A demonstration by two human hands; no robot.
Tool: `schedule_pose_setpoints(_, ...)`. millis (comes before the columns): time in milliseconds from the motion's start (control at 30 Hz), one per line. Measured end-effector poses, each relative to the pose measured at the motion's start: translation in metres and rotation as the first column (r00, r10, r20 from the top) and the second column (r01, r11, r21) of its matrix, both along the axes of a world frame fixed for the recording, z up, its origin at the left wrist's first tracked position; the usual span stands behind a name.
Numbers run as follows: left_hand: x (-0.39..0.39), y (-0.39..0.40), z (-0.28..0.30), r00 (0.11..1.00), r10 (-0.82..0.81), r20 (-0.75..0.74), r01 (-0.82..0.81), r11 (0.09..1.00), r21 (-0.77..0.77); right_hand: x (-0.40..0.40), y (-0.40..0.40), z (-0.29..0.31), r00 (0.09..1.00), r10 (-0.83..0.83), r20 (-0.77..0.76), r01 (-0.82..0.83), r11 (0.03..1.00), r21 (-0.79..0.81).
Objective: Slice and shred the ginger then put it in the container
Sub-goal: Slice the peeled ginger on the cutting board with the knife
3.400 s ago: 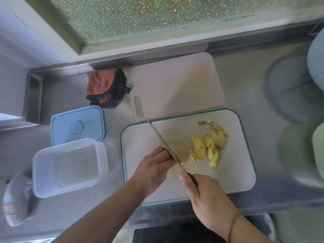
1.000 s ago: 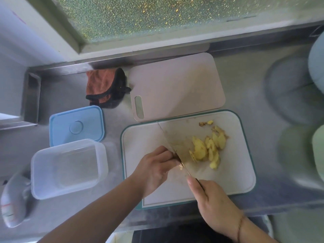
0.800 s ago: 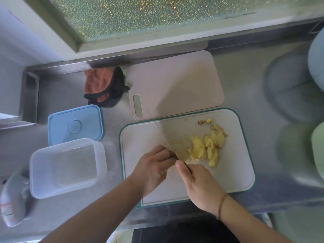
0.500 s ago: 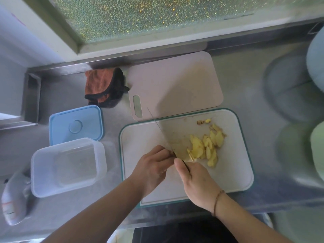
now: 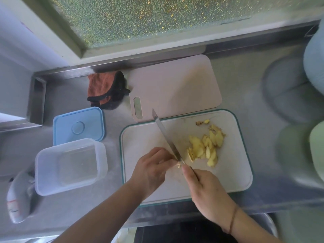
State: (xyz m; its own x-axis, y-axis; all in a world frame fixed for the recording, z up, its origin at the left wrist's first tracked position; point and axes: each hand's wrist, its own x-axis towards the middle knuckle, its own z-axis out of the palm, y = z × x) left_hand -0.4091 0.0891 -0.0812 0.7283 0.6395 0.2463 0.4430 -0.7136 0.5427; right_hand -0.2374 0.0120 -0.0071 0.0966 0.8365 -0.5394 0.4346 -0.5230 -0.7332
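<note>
Ginger slices (image 5: 206,146) lie in a loose pile on the right half of the green-rimmed cutting board (image 5: 233,174), with a small scrap (image 5: 202,122) apart near the far edge. Left hand (image 5: 151,170) sits on the board, fingers curled and pinching a small leftover ginger piece (image 5: 178,165) at the blade, probably the last stub, mostly hidden. Right hand (image 5: 206,192) grips the knife (image 5: 166,137) handle, forefinger laid along the top. Versus half a second ago the right hand has pulled back toward the near edge, so more blade shows; the tip now reaches over the pink board (image 5: 175,85). Slice pile unchanged. Clear container (image 5: 70,165) stands empty on the steel surface (image 5: 254,67) left of the board, well apart from the ginger, blue lid (image 5: 78,125) just behind it. Orange-black cloth (image 5: 105,88) beside the pink board. Blurred white item (image 5: 19,197) at far left, pale round shapes at right edge.
</note>
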Motion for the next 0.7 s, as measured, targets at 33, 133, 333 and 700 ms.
schedule_pose_setpoints(33,0.001,-0.001,-0.001,1.0,0.012,0.002,-0.012,1.0,0.009,-0.002,-0.001,0.002,1.0,0.006,0.005,-0.006,1.0,0.002)
schedule_pose_setpoints(133,0.001,-0.003,-0.004,0.999,0.04,0.022,-0.04,0.999,0.005,-0.003,-0.004,0.005,0.999,0.033,0.029,-0.033,0.999,0.009)
schedule_pose_setpoints(333,0.0,-0.001,-0.006,0.998,0.045,0.039,-0.045,0.999,-0.003,-0.004,-0.007,0.014,0.996,0.077,0.051,-0.076,0.997,-0.007)
schedule_pose_setpoints(700,0.001,0.0,-0.008,0.999,0.037,0.011,-0.037,0.999,0.009,-0.008,-0.005,0.018,0.988,0.108,0.108,-0.103,0.993,-0.049)
